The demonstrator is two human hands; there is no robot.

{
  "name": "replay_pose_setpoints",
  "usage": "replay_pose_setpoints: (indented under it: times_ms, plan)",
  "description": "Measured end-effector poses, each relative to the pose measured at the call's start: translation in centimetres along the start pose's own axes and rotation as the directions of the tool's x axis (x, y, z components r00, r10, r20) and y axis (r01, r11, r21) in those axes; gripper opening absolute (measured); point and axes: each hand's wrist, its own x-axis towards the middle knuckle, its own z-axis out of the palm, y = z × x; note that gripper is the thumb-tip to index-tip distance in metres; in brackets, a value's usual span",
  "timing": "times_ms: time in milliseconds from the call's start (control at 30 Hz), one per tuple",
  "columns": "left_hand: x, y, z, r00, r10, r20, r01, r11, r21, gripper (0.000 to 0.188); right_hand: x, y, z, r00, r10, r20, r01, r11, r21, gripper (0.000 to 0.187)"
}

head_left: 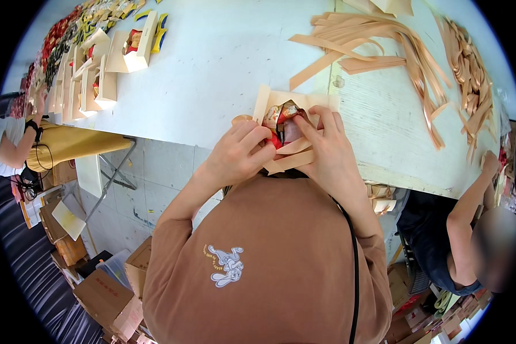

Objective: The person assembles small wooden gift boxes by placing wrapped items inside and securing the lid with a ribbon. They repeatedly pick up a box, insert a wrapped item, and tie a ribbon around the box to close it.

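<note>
A small cream cardboard box (261, 105) with its lid up stands at the table's front edge, close to my body. Red and gold wrapped packets (288, 110) fill it. My left hand (242, 150) has its fingers closed on the box's left side. My right hand (331, 142) grips the right side, its index finger reaching in onto the packets. A tan satin ribbon (292, 159) crosses the near side of the box between my hands, one cut end loose.
Cut tan ribbons (378, 34) lie across the far right of the white table (212, 63), with another ribbon pile (470, 74) beyond. Open filled boxes (92, 74) stand at the left, near heaped wrapped packets (57, 40). Co-workers sit at both sides. Cardboard cartons (106, 301) stand below.
</note>
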Motion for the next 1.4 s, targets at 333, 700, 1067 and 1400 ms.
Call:
replay_pose_setpoints:
  times_ms: [333,700,1067,1400]
  plan:
    - [-0.4,-0.5,0.5,0.999,-0.007,-0.053,0.003,0.996,-0.088,0.031,0.0,-0.4,0.0,1.000,-0.005,0.003,0.005,1.000,-0.024,0.076]
    - [-1.0,-0.5,0.5,0.997,0.004,-0.082,-0.010,0.997,-0.079,0.033,-0.5,-0.8,0.1,1.000,-0.013,-0.004,0.013,0.998,-0.062,0.075]
    - [0.2,-0.7,0.3,0.997,-0.070,-0.015,0.068,0.991,-0.116,0.038,-0.1,0.1,0.5,1.000,-0.017,-0.020,0.017,0.999,-0.048,0.082]
    - [0.6,-0.8,0.0,0.996,-0.088,0.013,0.089,0.991,-0.096,0.035,0.4,0.0,0.4,0.998,-0.017,-0.054,0.017,1.000,-0.004,0.080]
